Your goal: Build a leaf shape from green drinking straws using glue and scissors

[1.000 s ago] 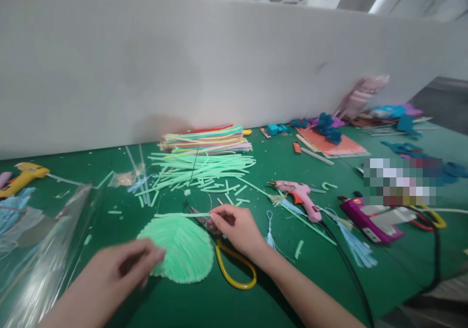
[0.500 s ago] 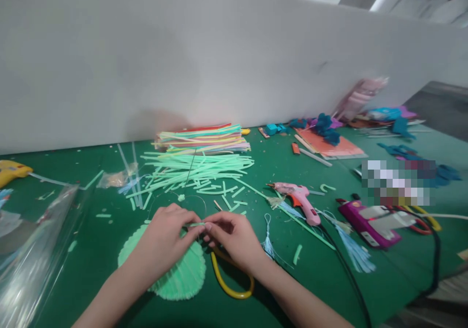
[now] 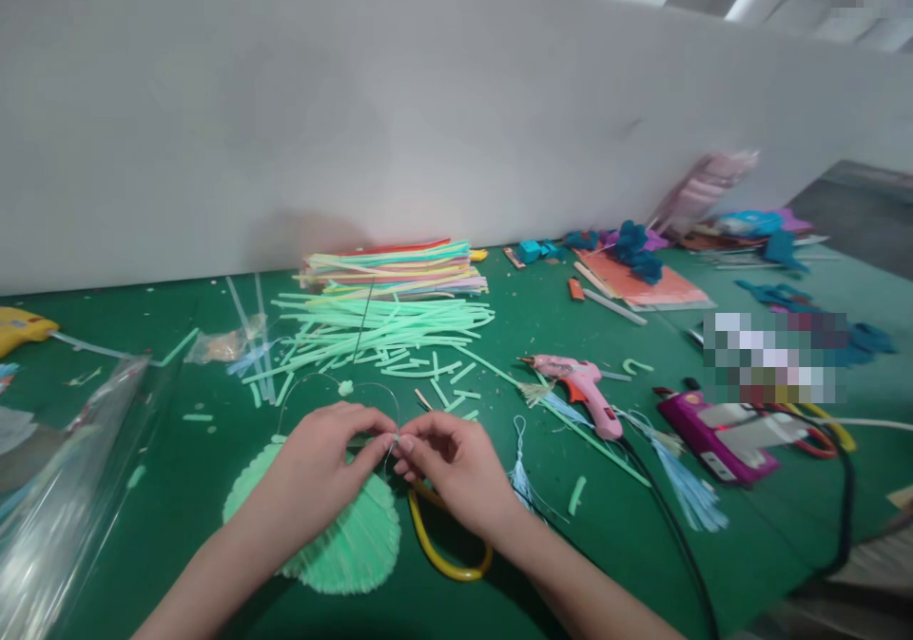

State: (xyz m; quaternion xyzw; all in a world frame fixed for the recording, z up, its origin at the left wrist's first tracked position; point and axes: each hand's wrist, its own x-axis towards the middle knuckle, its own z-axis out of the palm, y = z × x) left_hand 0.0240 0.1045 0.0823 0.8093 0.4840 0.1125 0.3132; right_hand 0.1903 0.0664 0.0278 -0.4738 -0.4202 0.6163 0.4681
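My left hand [image 3: 324, 455] and right hand [image 3: 449, 459] pinch opposite ends of a thin green straw piece [image 3: 371, 438] just above the light, flimsy green straw fan [image 3: 342, 540] lying under my left wrist, best held by its edges.

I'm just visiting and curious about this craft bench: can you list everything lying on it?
fan: one, pale green, near edge, under the hands
straw piece: one, green, pinched between both hands
scissors: one, yellow handles, under right hand
loose straws: many, green, table middle
straw stack: one, mixed colours, by the wall
glue gun: one, pink, right of middle
yellow gun: one, far left
tassels: several, blue, right
purple tool: one, right
plastic sheet: one, clear, left
table: one, green
left hand: one
right hand: one
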